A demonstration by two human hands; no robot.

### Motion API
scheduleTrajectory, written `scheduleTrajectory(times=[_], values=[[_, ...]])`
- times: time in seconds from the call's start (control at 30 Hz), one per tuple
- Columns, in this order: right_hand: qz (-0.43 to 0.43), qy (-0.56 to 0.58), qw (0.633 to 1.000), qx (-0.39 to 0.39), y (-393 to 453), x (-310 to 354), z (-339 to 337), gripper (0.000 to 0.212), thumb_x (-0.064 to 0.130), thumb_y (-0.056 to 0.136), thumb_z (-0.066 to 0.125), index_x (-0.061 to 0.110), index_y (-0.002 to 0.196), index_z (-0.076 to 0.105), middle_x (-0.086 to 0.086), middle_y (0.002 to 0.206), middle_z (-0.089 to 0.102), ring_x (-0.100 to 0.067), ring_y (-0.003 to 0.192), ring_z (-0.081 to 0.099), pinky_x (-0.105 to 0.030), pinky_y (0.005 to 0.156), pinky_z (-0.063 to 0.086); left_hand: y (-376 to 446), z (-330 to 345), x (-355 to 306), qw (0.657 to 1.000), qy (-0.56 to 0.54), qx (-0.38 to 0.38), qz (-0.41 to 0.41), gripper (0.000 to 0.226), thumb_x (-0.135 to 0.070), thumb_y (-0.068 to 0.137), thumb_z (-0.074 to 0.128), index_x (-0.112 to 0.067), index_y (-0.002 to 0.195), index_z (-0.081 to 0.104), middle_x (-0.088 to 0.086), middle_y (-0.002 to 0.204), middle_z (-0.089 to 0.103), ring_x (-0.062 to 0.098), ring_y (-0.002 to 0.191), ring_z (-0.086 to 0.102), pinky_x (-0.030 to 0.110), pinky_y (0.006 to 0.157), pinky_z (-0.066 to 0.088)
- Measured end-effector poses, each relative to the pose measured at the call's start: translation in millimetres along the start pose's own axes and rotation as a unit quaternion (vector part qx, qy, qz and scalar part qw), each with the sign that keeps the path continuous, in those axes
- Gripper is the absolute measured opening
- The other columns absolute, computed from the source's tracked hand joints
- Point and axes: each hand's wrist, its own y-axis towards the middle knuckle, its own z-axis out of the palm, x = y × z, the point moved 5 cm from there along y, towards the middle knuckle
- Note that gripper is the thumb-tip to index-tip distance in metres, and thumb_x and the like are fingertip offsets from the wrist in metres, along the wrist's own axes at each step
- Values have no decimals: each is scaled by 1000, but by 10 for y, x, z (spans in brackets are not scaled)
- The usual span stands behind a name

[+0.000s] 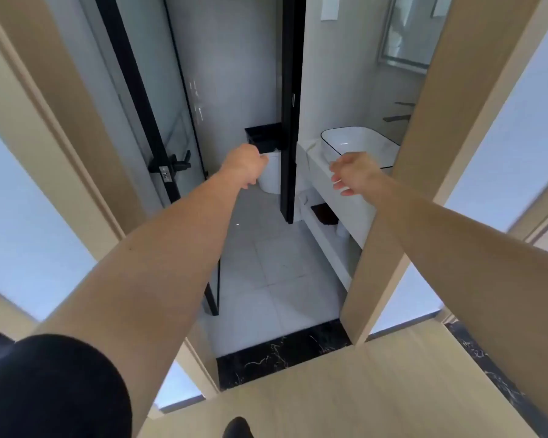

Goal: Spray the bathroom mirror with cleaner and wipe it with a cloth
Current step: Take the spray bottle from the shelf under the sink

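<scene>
Head view, mirror (407, 30) cut off by doorframe (424, 128)

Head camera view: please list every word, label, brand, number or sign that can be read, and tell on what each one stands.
There is no readable text in this view.
The metal plate on the door lock bears small marks, too blurred to read.
The white plates on the wall look blank.
The basin and the bin show no label.
</scene>
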Motion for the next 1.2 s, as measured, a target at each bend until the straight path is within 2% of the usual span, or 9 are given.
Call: scheduleTrajectory(times=[0.17, 0.33, 0.47, 0.6, 0.7, 0.9, 1.0, 1.1, 1.2], values=[[36, 2, 999, 4, -16, -169, 110, 25, 28, 100, 55, 10, 116, 64, -11, 102, 69, -21, 82, 67, -32, 71, 58, 15, 255, 216, 1000, -9, 18, -12, 38, -31, 102, 43, 0, 110, 63, 22, 108, 71, 36, 97, 72, 48, 86, 60], [50, -19, 999, 4, 105, -256, 237, 28, 29, 102, 53, 8, 118, 63, -15, 113, 70, -18, 83, 66, -29, 70, 58, 244, 494, 372, 999, 29, 32, 11, 44, -32, 106, 40, 5, 109, 63, 23, 113, 66, 35, 98, 63, 46, 95, 53], [76, -24, 997, 2, 250, -247, 334, 29, 25, 101, 55, 5, 119, 63, -18, 115, 66, -29, 108, 68, -38, 84, 60, 565, 537, 536, 999, 16, 43, 16, 42, -33, 106, 41, 3, 113, 62, 22, 113, 66, 29, 86, 55, 40, 90, 51], [99, -44, 994, -19, 447, -224, 402, 29, 21, 100, 55, 1, 120, 64, -21, 122, 65, -33, 112, 67, -44, 92, 58, 964, 553, 704, 998, 2, 54, 16, 40, -33, 105, 43, 1, 111, 62, 18, 102, 65, 28, 80, 53, 36, 80, 46], [113, -58, 991, -34, 630, -251, 477, 30, 17, 100, 53, -2, 120, 64, -22, 121, 66, -35, 109, 68, -48, 94, 57, 1260, 594, 774, 997, -12, 64, 28, 35, -32, 104, 45, -2, 97, 60, 15, 88, 57, 27, 75, 49, 34, 71, 41], [122, -77, 988, -50, 945, -261, 611, 31, 19, 100, 52, -3, 119, 63, -23, 118, 67, -36, 106, 70, -49, 94, 56, 1690, 770, 836, 996, 0, 80, 47, 38, -27, 100, 46, -15, 67, 34, 10, 70, 44, 25, 70, 43, 36, 64, 36], [116, -83, 988, -51, 1175, -239, 697, 30, 19, 99, 54, -2, 117, 65, -22, 117, 68, -33, 103, 69, -49, 95, 56, 1854, 823, 846, 993, 43, 94, 60, 32, -26, 101, 48, -12, 72, 47, 7, 72, 48, 25, 74, 47, 32, 64, 36], [97, -159, 982, -36, 1418, -260, 824, 29, 18, 94, 54, 0, 111, 70, -19, 112, 70, -37, 103, 68, -46, 92, 57, 2069, 920, 929, 990, 59, 109, 65, 20, -25, 100, 51, -13, 86, 59, 8, 89, 56, 24, 82, 50, 30, 74, 38], [89, -210, 973, -22, 1692, -378, 939, 27, 23, 94, 56, 6, 108, 71, -13, 107, 69, -32, 101, 66, -34, 82, 57, 2317, 1053, 1043, 989, 75, 121, 48, 31, -25, 100, 53, -1, 93, 70, 16, 100, 67, 29, 90, 58, 32, 76, 43]])
